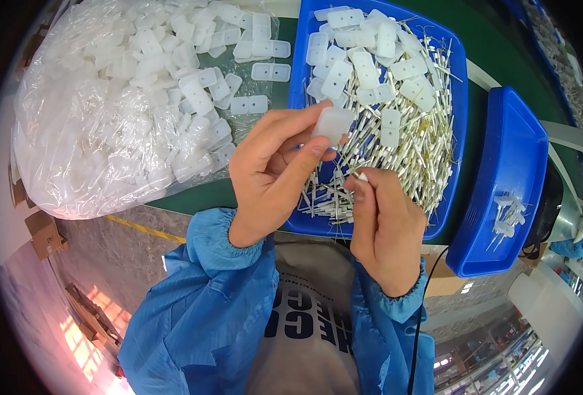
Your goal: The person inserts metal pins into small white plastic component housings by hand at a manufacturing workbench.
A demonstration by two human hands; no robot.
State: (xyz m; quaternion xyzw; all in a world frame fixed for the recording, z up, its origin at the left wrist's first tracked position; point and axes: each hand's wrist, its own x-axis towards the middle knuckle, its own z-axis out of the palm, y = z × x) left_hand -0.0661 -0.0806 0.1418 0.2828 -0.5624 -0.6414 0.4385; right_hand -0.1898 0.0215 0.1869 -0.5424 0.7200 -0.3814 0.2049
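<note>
My left hand (271, 168) pinches a small translucent white plastic plate (332, 125) between thumb and fingers, held over the near left part of a blue tray (459, 118). My right hand (383, 220) grips a thin white pin-like part (359, 176) at its fingertips, just below the plate and apart from it. The tray holds a heap of thin white and yellowish pins (420, 155) and several flat white plates (357, 62) with two holes each.
A large clear plastic bag (107, 125) full of the same white plates lies at the left, with several loose plates (265, 72) spilled beside it. A second blue tray (512, 164) at the right holds a few finished pieces (507, 217). The green table edge (192, 197) runs below.
</note>
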